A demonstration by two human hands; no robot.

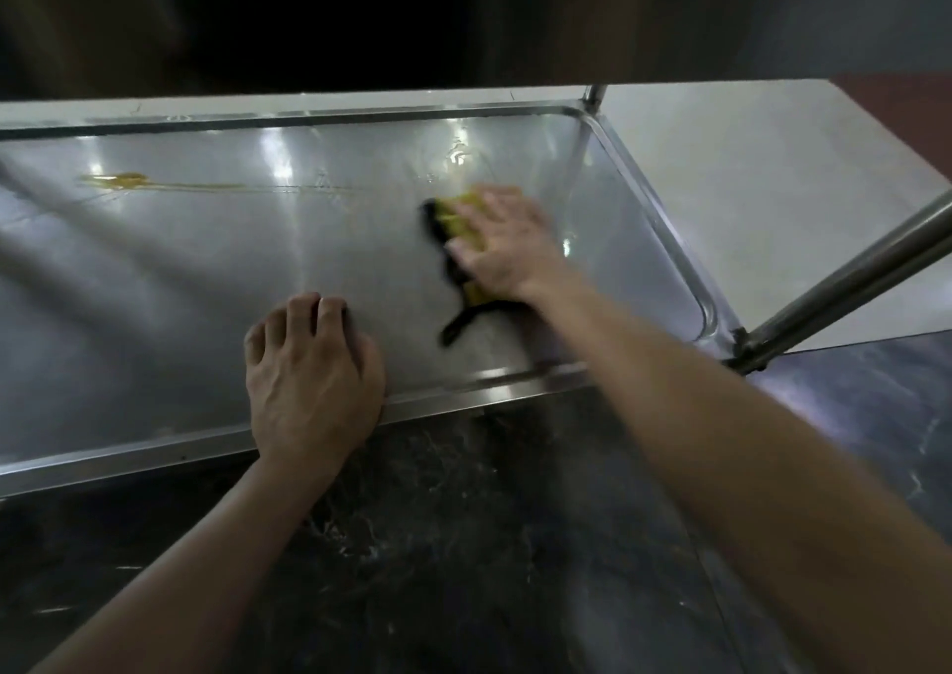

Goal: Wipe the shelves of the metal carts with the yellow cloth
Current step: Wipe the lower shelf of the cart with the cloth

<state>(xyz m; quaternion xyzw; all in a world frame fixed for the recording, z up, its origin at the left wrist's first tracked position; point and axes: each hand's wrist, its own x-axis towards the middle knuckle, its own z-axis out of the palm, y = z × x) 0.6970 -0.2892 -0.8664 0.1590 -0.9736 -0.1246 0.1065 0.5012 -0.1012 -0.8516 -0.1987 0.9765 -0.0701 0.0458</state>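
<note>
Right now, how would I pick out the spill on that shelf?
Start at the shiny metal shelf with the raised rim. Toward its far left, well away from the right hand pressing the yellow cloth, sits a small amber puddle trailing a thin streak rightward. It is the only coloured stain; the spots nearby are white glints.

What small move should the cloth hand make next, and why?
Probably sweep the cloth leftward along the shelf: the right hand presses it flat near the right end, while an amber spill with a thin streak lies unwiped toward the back left. The left hand rests by the front rim.
</note>
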